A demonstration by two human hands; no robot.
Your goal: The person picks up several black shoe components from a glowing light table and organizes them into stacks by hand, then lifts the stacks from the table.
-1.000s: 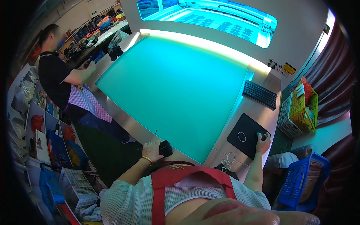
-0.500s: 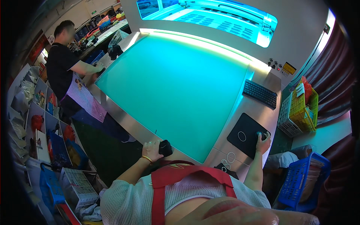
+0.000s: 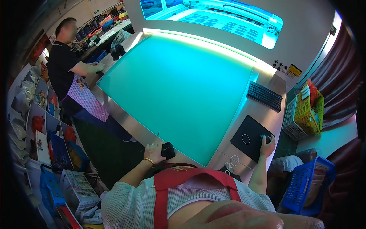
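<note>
Taking the clock from the middle of the view, the mouse (image 3: 263, 137) sits toward four on a black pad (image 3: 244, 128), with the right hand (image 3: 269, 144) curled over it, fingers round its sides. At seven, the left hand (image 3: 154, 153) touches a black object (image 3: 168, 151) at the table's edge; I cannot tell whether its fingers close on it. A white cable (image 3: 235, 160) loops between four and five, near the pad; the keyboard (image 3: 264, 95) lies between two and three. At ten, a co-worker (image 3: 63, 63) stands beside the table. At three, a yellow crate (image 3: 304, 119) holds a red bag (image 3: 312, 92); at four, a blue basket (image 3: 299, 183) holds something brownish. A white crate (image 3: 78, 187) stands at eight, and shelves (image 3: 32, 143) of bags fill nearly nine.
</note>
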